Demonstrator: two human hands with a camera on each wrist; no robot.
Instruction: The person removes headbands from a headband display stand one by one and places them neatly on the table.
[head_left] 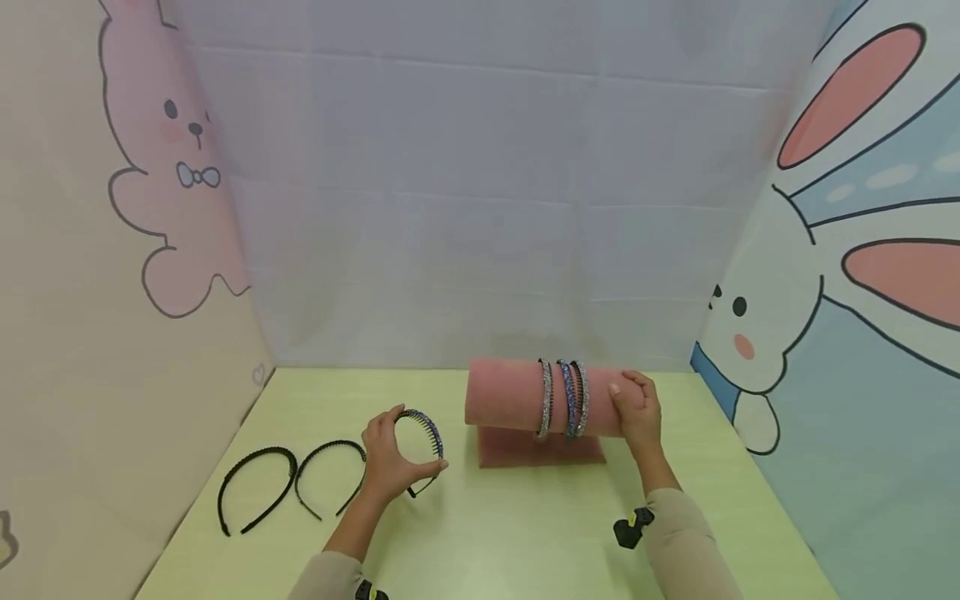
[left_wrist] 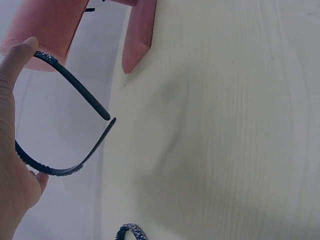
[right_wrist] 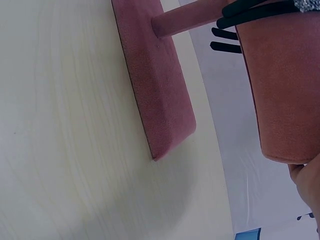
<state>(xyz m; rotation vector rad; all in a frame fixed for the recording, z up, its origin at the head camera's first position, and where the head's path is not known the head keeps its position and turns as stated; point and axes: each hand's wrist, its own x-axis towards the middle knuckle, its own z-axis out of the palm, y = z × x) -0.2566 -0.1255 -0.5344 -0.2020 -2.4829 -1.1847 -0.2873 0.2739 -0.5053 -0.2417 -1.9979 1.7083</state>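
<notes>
My left hand [head_left: 387, 467] pinches a dark headband with blue glitter [head_left: 426, 423] between thumb and fingers, above the table, left of a pink padded roll [head_left: 502, 395]. In the left wrist view the headband [left_wrist: 82, 91] hangs from the hand [left_wrist: 15, 165], its two ends pointing away from the palm. My right hand [head_left: 640, 414] grips the right end of the roll. Around the roll's middle sit a silver headband [head_left: 546, 400], a blue one [head_left: 567, 400] and another silver one [head_left: 581, 400]. The right wrist view shows the roll [right_wrist: 285, 85] on its post [right_wrist: 190, 17].
Two black headbands, one at the far left [head_left: 258, 452] and one nearer the left hand [head_left: 307, 462], lie on the pale table [head_left: 510, 542]. The roll's pink base [head_left: 540, 450] rests on the table. A white curtain hangs behind, with printed side walls left and right.
</notes>
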